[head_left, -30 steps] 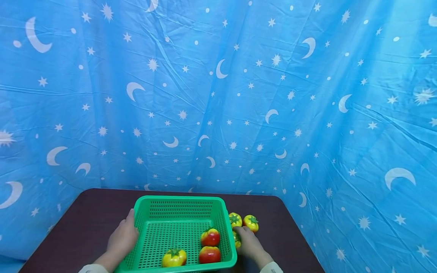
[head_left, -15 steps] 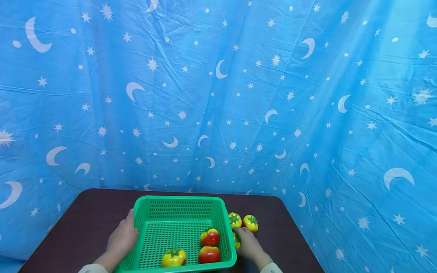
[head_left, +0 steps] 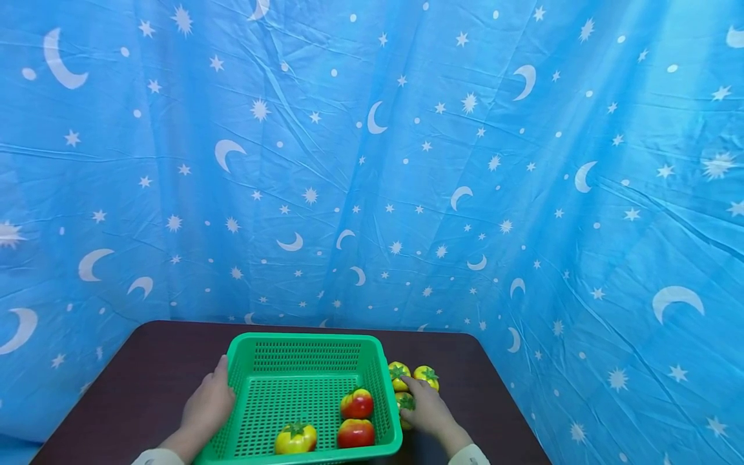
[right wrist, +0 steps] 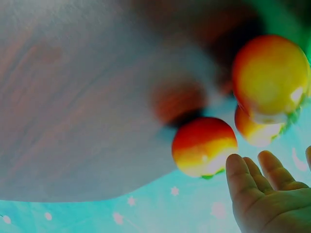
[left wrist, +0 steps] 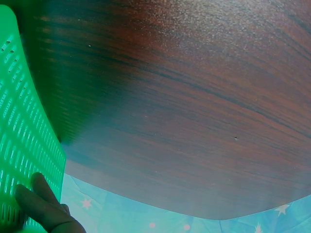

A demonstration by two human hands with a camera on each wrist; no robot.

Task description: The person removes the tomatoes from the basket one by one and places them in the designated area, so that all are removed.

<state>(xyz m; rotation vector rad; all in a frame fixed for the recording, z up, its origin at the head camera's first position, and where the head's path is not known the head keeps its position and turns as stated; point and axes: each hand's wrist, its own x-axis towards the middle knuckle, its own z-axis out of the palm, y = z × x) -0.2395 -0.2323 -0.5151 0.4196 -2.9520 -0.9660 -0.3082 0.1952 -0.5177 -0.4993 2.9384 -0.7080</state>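
Observation:
On the left side of a green plastic basket (head_left: 308, 385), my left hand (head_left: 209, 403) holds the wall. Its thumb lies over the rim, while its fingers (left wrist: 41, 206) press the outer side in the left wrist view. Past the basket's right wall is a cluster of red-and-yellow tomatoes with green leafy tops. My right hand (head_left: 430, 408) hovers over them, its fingers (right wrist: 240, 177) extended and gripping nothing. The nearest tomato (head_left: 405, 402) is partly covered by that hand. Behind it sit a second tomato (head_left: 398, 374) and a third tomato (head_left: 427, 373).
Inside the basket are a yellow tomato (head_left: 296, 439) and two redder tomatoes, one at the back (head_left: 357, 404) and one in front (head_left: 356, 433). A dark wood-grain table (head_left: 168, 355) bears everything. Blue curtains (head_left: 349, 161) with moons and stars hang behind it and to the right.
My right hand has shifted slightly right, its fingers spreading off the nearest tomato, more of which now shows. My left hand and the basket stay in place.

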